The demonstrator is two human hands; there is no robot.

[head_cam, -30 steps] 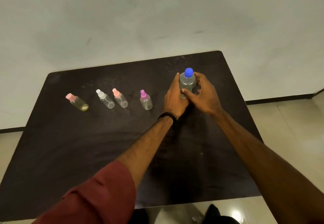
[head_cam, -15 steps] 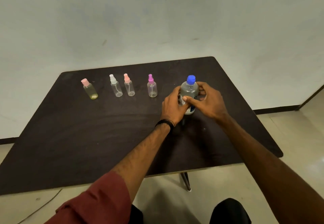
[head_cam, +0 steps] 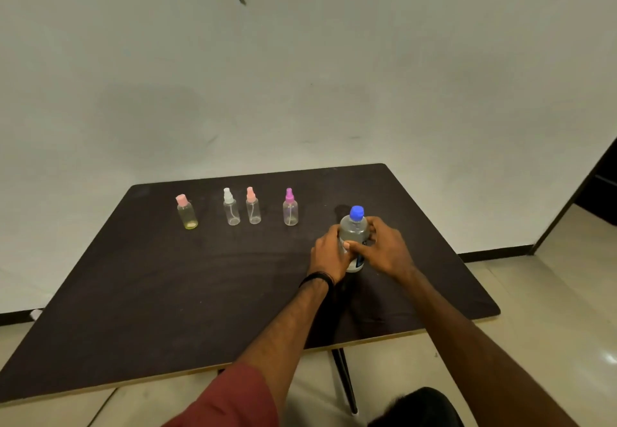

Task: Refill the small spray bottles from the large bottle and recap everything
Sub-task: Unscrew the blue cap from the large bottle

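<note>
A large clear bottle (head_cam: 353, 231) with a blue cap (head_cam: 356, 213) stands upright on the dark table (head_cam: 167, 286), right of centre. My left hand (head_cam: 329, 256) grips its left side and my right hand (head_cam: 387, 249) grips its right side, thumb across the front. Several small spray bottles stand capped in a row at the back: a yellowish one with a pink cap (head_cam: 187, 212), a clear one with a white sprayer (head_cam: 231, 207), a clear one with a salmon sprayer (head_cam: 253, 206) and one with a purple sprayer (head_cam: 290, 207).
A pale wall (head_cam: 300, 75) rises just behind the table. The table's front edge (head_cam: 400, 334) lies close to me, with a black table leg (head_cam: 344, 380) below it. Tiled floor (head_cam: 551, 293) spreads to the right, and a dark doorway (head_cam: 601, 192) sits at far right.
The camera has tilted up and pulled back, so the table sits lower in view. Both hands keep hold of the large bottle, which stays in place on the table.
</note>
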